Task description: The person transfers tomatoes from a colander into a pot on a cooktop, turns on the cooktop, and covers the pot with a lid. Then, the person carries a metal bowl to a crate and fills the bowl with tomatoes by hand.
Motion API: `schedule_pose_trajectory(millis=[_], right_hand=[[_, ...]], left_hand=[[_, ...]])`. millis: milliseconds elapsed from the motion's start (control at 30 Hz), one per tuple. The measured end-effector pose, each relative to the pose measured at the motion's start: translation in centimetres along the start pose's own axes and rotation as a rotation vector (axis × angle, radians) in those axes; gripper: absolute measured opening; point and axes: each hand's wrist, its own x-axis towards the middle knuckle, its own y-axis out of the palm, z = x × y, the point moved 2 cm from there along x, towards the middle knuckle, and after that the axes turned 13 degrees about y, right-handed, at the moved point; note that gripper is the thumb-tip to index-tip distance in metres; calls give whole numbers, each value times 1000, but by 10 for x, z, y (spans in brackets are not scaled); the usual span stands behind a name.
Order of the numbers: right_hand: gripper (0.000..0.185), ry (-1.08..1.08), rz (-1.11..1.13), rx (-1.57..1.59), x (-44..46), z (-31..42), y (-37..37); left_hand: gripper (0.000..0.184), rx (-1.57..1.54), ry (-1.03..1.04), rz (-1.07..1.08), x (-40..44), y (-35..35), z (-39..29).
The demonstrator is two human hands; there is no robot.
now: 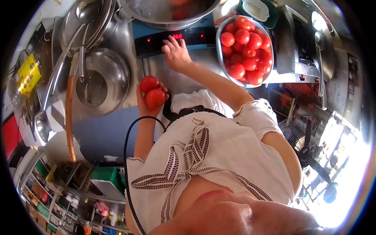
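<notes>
Two red tomatoes (155,98) rest in my left hand (141,102), which is curled round them in front of my waist. My right hand (177,54) is at the dark control panel (156,44) of an induction cooker, fingers apart and holding nothing. Whether a fingertip touches the panel, I cannot tell. Red digits glow beside the fingers, partly covered. On the cooker stands a wide steel pot (172,24), cut off by the top edge, with red shapes showing in it. To the right of my right hand, a pale oval basin (219,43) is heaped with several tomatoes.
At left sit a steel bowl (121,78), stacked steel pans with ladles (87,13), and a long wooden handle (69,113). A white basket (255,9) lies in a green tub at top right. A stove (295,43) and a fan (307,145) are on the right.
</notes>
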Motion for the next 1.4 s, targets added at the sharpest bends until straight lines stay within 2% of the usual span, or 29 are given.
schedule_pose_trajectory(millis=[167,233,300,400,433,467,500,567,600,667,700,733,833,867,933,967,1033,1100,1200,1233,1267,1300,1333,1400], right_hand=[[30,-25,-22,-51,-1,-3,0],[30,-26,-39,2,-1,-5,-10],[30,-38,-96,99,-8,-3,-21],[31,-29,-108,214,-27,-12,-48],[32,-20,-148,188,-37,-18,-59],[33,16,-165,214,-47,-26,-69],[33,58,-181,239,-58,-36,-77],[34,157,-209,284,-83,-57,-95],[35,212,-222,305,-96,-66,-104],[32,301,-277,314,-122,-83,-119],[32,334,-308,330,-134,-91,-125],[32,373,-340,345,-144,-97,-130],[31,475,-412,264,-169,-109,-143],[31,501,-427,264,-174,-114,-144],[31,553,-481,166,-183,-121,-142],[32,569,-480,159,-187,-123,-142],[32,556,-498,157,-193,-129,-150],[32,496,-540,137,-200,-140,-167],[42,659,-625,102,-208,-177,-177],[48,685,-601,47,-207,-187,-182],[48,689,-606,46,-204,-193,-186],[48,727,-521,159,-200,-199,-187],[48,763,-434,272,-196,-204,-185],[48,721,-418,250,-186,-210,-179]], left_hand=[[62,166,50,145,3,30,-18],[59,498,269,234,11,49,-34],[49,648,385,404,22,74,-56],[36,957,610,405,36,139,-84],[41,1075,833,422,40,166,-86],[47,1203,1033,556,57,181,-94],[51,1331,1188,567,69,198,-95],[56,1622,1265,658,106,225,-95],[62,1906,1359,553,105,246,-87],[67,2258,1341,541,140,258,-80],[70,2393,1232,590,150,263,-75],[70,2389,1239,619,157,265,-71],[72,2677,1076,647,179,258,-61],[65,2755,1007,628,179,258,-59],[55,2932,1020,682,160,264,-52],[55,2935,1029,715,147,268,-46],[47,2666,1609,913,100,282,-22],[42,2295,1763,1182,44,296,22],[44,2064,1108,1416,19,263,98],[48,2085,1020,1509,23,242,124],[54,2221,860,1501,32,218,150],[58,2250,704,1507,39,202,170],[57,2169,726,1486,54,180,187],[56,2175,637,1324,67,170,206]])
